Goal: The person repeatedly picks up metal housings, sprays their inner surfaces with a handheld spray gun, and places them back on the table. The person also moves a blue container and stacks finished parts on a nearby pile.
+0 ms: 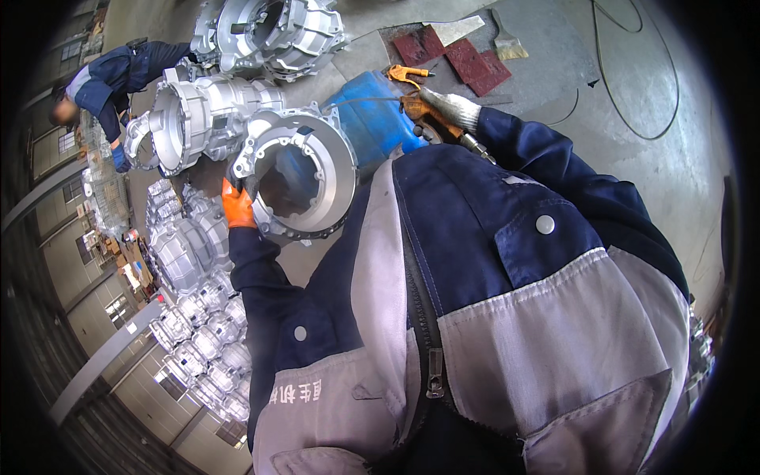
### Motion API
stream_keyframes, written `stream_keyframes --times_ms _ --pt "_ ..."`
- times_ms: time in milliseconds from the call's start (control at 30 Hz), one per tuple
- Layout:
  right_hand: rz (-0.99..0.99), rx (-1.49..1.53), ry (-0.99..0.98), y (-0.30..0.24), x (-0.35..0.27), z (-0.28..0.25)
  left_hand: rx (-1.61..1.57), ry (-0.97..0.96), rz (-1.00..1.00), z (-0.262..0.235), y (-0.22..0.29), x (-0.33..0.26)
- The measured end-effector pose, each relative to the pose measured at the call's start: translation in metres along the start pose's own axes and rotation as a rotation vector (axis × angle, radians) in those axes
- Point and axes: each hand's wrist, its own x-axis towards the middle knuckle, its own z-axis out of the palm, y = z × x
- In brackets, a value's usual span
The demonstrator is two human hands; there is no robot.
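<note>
My left hand [239,204], in an orange glove with dark fingertips, grips the edge of a ring-shaped cast metal housing [342,170]. The housing's wide round opening faces me, with bolt lugs around its inner rim. On the right, my right hand [455,110], in a whitish glove, is closed on an orange-brown handheld power tool [432,115]. The tool's metal nose points down toward my jacket, and part of its body is hidden by the glove. Just beyond it, an orange air blow gun [408,74] lies by the top of a blue plastic drum [368,119].
More silver housings [212,115] stand to the left and at the far side [273,36]. A co-worker [119,75] bends over one, at left. Dark red sheets [479,67] and a flat brush [507,39] lie far right. A hose [673,103] loops across the floor.
</note>
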Motion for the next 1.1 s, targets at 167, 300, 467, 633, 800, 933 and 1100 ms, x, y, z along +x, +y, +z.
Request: stream_keyframes --times_ms 167,300,467,633,800,933,1100 --pt "-0.102 0.126 -0.185 -0.018 -0.007 0.020 0.002 -0.036 0.041 0.000 0.000 -0.001" --pt "-0.101 0.065 -0.230 -0.020 -0.008 0.022 -0.017 0.009 -0.019 0.000 -0.002 -0.001" --pt "-0.143 0.000 -0.166 -0.003 0.011 -0.001 0.007 -0.006 0.024 -0.004 -0.005 0.000" --pt "-0.085 -0.055 0.020 0.007 0.009 -0.022 -0.009 0.003 -0.026 -0.007 -0.009 0.002" --pt "-0.011 0.103 0.011 0.009 -0.004 -0.014 -0.057 0.016 -0.052 -0.004 -0.007 0.000" --pt "-0.014 0.100 0.040 0.008 -0.003 -0.010 -0.028 0.009 0.014 0.000 -0.004 -0.001" --pt "-0.048 0.039 0.040 0.013 0.001 -0.015 0.012 -0.021 0.063 0.000 -0.001 0.000"
